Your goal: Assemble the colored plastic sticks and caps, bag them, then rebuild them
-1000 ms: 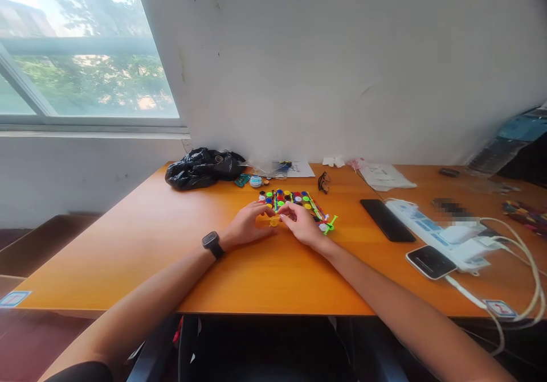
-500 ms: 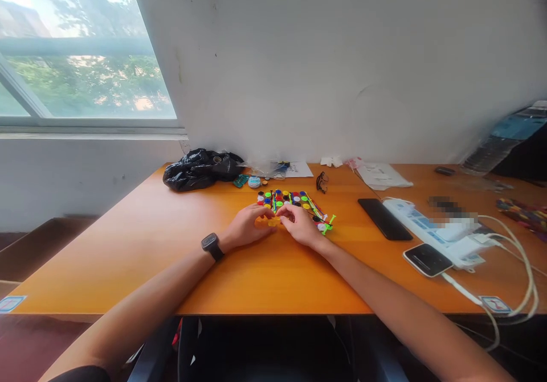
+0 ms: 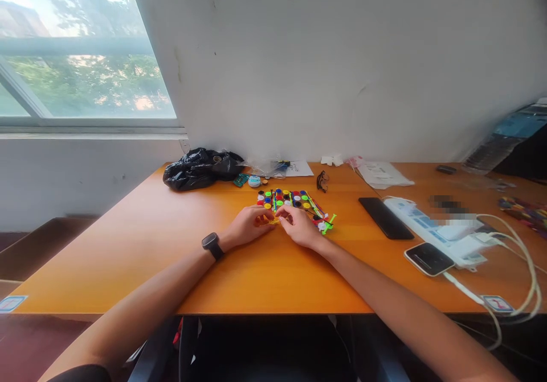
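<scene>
My left hand (image 3: 249, 225), with a black watch on its wrist, is closed at the fingertips on a small yellow plastic piece (image 3: 275, 220). My right hand (image 3: 299, 227) pinches at the same piece from the other side, its thumb and fingers drawn together. Most of the piece is hidden by the fingers, so its exact kind cannot be made out. Just beyond the hands lie several round coloured plastic pieces (image 3: 286, 192) in rows, with thin coloured sticks among them. Bright green sticks (image 3: 329, 224) lie right of my right hand.
A black plastic bag (image 3: 200, 168) lies at the back left, near a small round tin (image 3: 254, 181). Glasses (image 3: 322, 181) and papers (image 3: 384, 174) are along the wall. To the right are a black phone (image 3: 386, 218), a white power strip (image 3: 421, 225) with cables, and another device (image 3: 429, 258).
The yellow piece has turned between my fingers and shows less than before. My left fingers have curled slightly; both hands stay in nearly the same place.
</scene>
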The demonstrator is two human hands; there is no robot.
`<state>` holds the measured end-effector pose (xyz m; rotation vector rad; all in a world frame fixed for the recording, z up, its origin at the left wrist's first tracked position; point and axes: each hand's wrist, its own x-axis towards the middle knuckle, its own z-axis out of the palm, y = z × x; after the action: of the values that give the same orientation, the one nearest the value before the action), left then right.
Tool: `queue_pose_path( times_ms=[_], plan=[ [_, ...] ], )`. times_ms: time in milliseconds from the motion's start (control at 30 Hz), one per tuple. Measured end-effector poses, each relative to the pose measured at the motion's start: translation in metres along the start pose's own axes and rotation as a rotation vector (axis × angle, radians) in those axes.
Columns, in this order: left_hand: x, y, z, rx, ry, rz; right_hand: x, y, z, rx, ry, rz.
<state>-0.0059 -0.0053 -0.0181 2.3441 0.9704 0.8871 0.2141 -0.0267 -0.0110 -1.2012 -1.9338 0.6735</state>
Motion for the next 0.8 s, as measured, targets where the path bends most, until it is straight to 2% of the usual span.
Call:
queue_pose_path(
  times_ms=[233,400,633,800],
  plan=[
    [0.0008,0.0032,-0.0002,0.023,-0.002,0.036,0.001,-0.002,0.0028,0.095,0.06,-0.061],
    [0.0011,0.0044,0.0001,0.016,-0.004,0.009,0.0021,0.0028,0.0018,0.017,0.058,-0.037],
    [0.0002,0.0049,0.0011,0.013,0.008,0.016,0.0031,0.0046,0.0005,0.017,0.044,-0.005],
    [0.0,0.0055,-0.001,0.111,0.014,0.091,0.0024,0.0009,-0.0013,-0.02,0.034,0.006]
  ],
)
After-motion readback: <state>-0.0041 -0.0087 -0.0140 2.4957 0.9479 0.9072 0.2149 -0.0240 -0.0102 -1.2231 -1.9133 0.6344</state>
